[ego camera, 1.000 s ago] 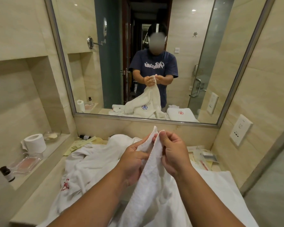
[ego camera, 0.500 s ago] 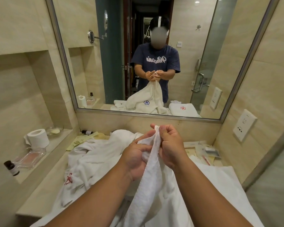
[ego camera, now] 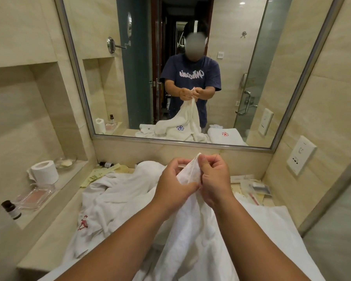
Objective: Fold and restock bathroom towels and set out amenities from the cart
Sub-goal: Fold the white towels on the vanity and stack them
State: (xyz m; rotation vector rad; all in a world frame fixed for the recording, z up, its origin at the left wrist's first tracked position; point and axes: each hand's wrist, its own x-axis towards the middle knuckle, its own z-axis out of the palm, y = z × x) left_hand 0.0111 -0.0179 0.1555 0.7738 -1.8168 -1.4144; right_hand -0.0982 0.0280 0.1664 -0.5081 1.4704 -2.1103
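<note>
left hand point(ego camera: 175, 184) pinches towel point(ego camera: 190, 230) corner | right hand point(ego camera: 215, 179) pinches it too | crumpled towels point(ego camera: 118, 195) apparently beneath

Walls point(ego camera: 18, 122): beige stone-look tile. A metal-framed mirror point(ego camera: 101, 82) spans the wall above the counter point(ego camera: 53, 238). A recessed niche point(ego camera: 14, 98) with a ledge is set in the left wall. A white socket point(ego camera: 301, 155) is mounted on the right wall, near a glass panel point(ego camera: 336, 236). The mirror reflects a dark doorway point(ego camera: 170, 47), a glass door point(ego camera: 257, 63) with a bar handle, and a lit ceiling spotlight point(ego camera: 244, 3).
</note>
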